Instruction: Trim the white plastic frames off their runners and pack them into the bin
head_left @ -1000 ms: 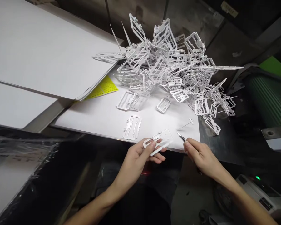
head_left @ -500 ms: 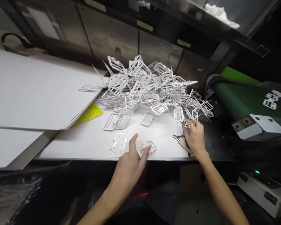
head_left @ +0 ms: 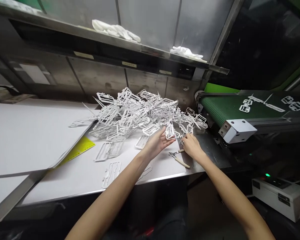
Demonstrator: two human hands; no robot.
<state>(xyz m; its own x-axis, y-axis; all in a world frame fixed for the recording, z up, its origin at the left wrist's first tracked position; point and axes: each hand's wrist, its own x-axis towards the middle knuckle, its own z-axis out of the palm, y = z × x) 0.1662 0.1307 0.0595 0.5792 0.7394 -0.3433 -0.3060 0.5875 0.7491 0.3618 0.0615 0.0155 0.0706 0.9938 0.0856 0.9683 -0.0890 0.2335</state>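
Observation:
My left hand (head_left: 157, 144) reaches over the table with its palm turned up and fingers stretched out. Its thumb and fingertips lie around a white plastic frame (head_left: 169, 132) at the near edge of the pile; a firm grip does not show. To the right, my right hand (head_left: 193, 146) is closed, its fingertips pinching a thin white plastic runner (head_left: 182, 136) beside that frame. Beneath the right hand lie cutting pliers (head_left: 181, 162) with pale handles, jaws pointing left. The large heap of white plastic frames (head_left: 140, 111) stands behind both hands.
Loose frames (head_left: 111, 171) lie near the table's front edge. White sheets (head_left: 40, 133) cover the left side, over a yellow perforated piece (head_left: 77, 150). A green conveyor (head_left: 222, 105) carrying white parts runs at right. White gloves (head_left: 115, 30) rest on the shelf. A grey box (head_left: 280, 196) sits lower right.
My left hand has moved from the loose frames near the front edge up and right to the pile. My right hand stays by the pliers. The view has tilted up and turned right.

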